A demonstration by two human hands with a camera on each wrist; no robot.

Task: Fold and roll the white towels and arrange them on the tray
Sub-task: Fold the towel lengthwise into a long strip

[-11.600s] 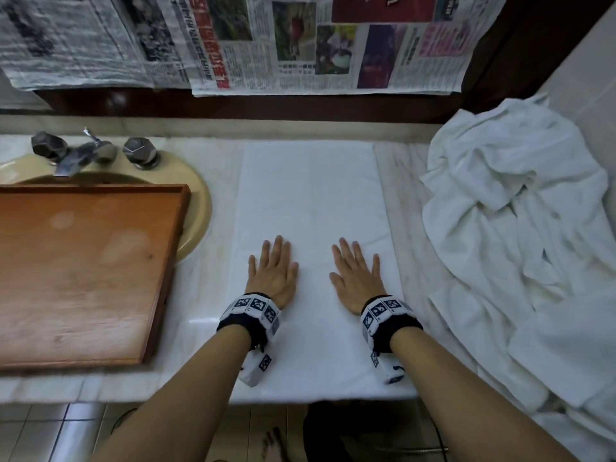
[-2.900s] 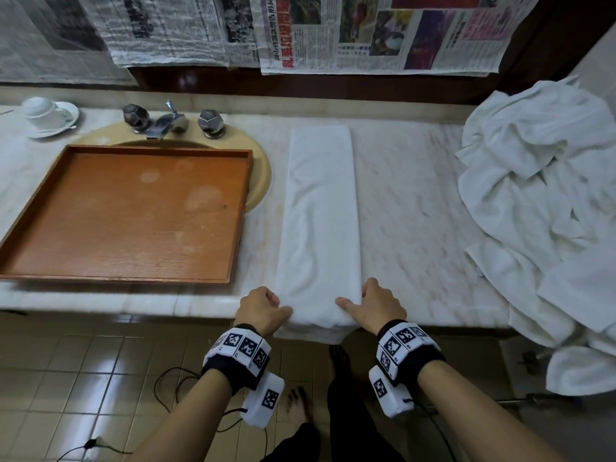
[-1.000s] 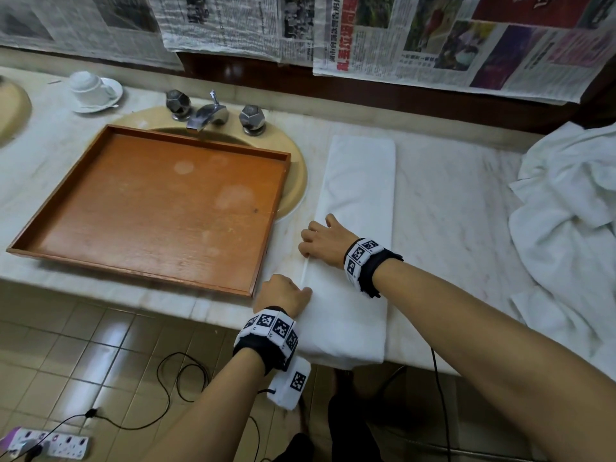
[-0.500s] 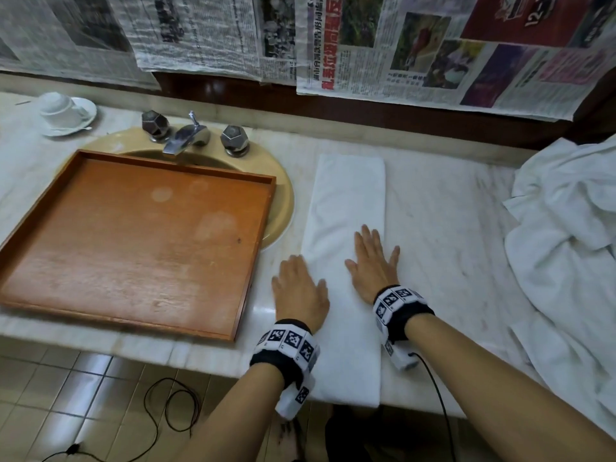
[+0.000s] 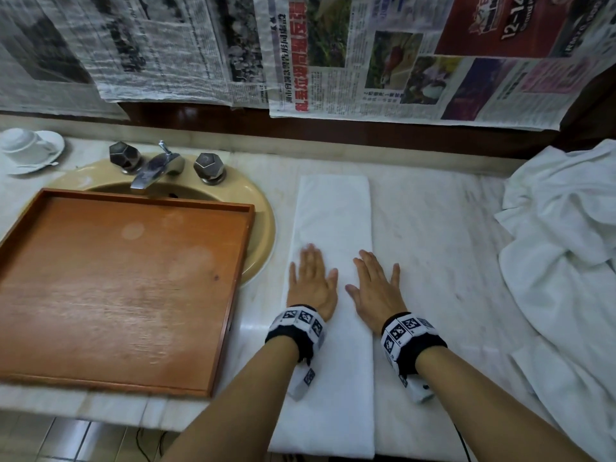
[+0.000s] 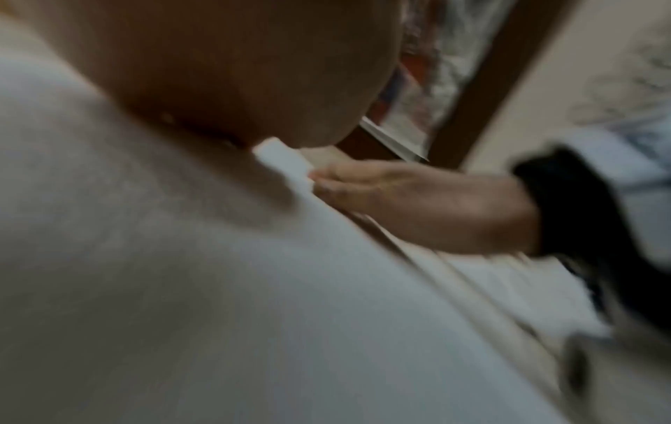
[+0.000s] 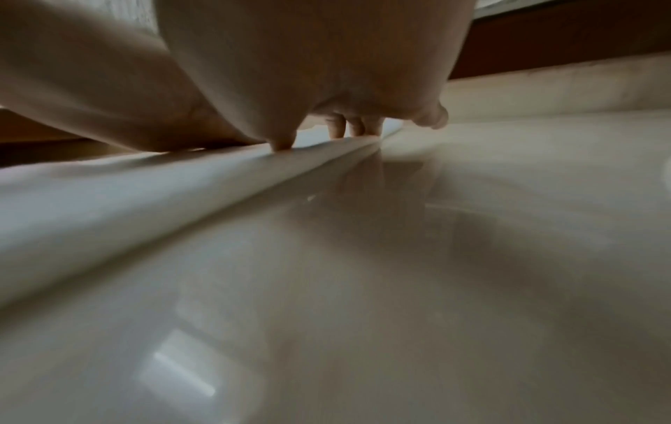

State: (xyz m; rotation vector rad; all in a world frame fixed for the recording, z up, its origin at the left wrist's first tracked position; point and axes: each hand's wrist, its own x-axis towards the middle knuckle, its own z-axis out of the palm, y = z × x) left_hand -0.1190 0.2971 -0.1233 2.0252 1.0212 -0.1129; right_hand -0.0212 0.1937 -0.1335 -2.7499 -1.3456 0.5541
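- Head view shows the folded towel (image 5: 333, 295) as a long narrow strip on the marble counter (image 5: 433, 235), running from 12 o'clock to 6 o'clock, its near end drooping over the counter's front edge.
- Both hands lie flat with straight fingers, gripping nothing: the left hand (image 5: 311, 285) presses the strip's 9 o'clock side, and the right hand (image 5: 375, 288) straddles its 3 o'clock edge, partly on the marble.
- At 9 o'clock the wooden tray (image 5: 230, 295) sits over the sink with no towel on it; at 3 o'clock lies the heap of unfolded towels (image 5: 560, 261).
- Judged from its drape, the towel is soft, light and limp, so it will likely slump if lifted at one point. Rolling should probably begin at the near end, taken at both corners, with palms keeping the roll tight.
- Right wrist view shows what the head view cannot: the layered folded edge in profile, and the fingertips (image 7: 348, 129) resting on it.
- Left wrist view, blurred, shows the right hand low against that edge.
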